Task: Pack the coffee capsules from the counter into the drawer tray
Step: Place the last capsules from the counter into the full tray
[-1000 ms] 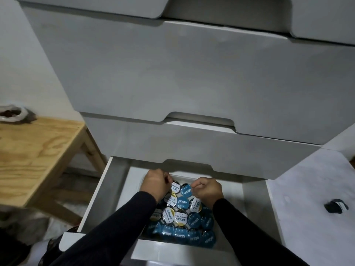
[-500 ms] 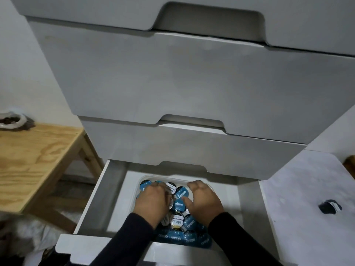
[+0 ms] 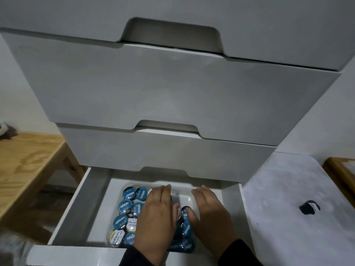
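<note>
The bottom drawer (image 3: pixel 80 206) of a white chest stands pulled out. Inside it a clear plastic tray (image 3: pixel 184 198) holds several round coffee capsules (image 3: pixel 125 206) with blue lids and a few with white or yellow lids. My left hand (image 3: pixel 157 215) lies flat, palm down, over the capsules in the middle of the tray. My right hand (image 3: pixel 209 210) rests flat beside it at the tray's right side, its thumb touching a blue capsule (image 3: pixel 185 213). Neither hand grips anything. One dark capsule (image 3: pixel 309 207) lies on the white counter (image 3: pixel 278 189) to the right.
Two closed white drawers (image 3: pixel 169 93) overhang the pulled-out one. A wooden table (image 3: pixel 25 166) stands at the left. A wooden-framed object (image 3: pixel 342 171) shows at the right edge beyond the counter.
Both hands went from pinching capsules at the tray's far end to lying flat over the pile. The capsules now spread further left, and the view has tilted up.
</note>
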Tool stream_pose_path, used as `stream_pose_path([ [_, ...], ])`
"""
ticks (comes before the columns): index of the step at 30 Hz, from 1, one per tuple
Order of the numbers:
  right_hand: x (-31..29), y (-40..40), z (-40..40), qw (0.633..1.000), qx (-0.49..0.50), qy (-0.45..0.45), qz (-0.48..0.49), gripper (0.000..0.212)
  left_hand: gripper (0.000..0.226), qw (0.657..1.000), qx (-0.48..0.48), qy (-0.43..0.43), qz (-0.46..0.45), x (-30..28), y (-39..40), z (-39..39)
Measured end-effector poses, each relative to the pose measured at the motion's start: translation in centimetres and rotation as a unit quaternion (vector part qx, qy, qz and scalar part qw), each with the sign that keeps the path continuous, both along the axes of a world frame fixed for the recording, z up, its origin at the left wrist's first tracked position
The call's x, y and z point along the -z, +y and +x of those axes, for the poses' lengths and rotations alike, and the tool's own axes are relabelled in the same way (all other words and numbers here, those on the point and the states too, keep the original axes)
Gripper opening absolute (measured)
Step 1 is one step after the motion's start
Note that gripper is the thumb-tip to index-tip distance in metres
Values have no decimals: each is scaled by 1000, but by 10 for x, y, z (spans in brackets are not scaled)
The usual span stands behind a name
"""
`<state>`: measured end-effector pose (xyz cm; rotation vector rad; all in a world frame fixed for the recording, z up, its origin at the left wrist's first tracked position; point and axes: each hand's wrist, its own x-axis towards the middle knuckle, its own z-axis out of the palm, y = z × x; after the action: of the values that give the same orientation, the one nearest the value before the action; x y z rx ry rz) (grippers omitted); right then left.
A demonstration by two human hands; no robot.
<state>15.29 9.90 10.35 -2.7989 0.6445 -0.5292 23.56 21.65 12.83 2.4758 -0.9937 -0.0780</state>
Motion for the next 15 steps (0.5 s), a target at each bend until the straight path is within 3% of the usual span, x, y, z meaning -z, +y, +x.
stream_pose_path([
  [9, -18, -68, -67, 999, 42, -25, 6, 39, 53, 997, 33, 26, -57, -14, -66, -61],
  [15, -14, -156, -145, 997, 80, -16, -9, 41, 49, 995, 69, 66, -25, -5, -149, -136],
])
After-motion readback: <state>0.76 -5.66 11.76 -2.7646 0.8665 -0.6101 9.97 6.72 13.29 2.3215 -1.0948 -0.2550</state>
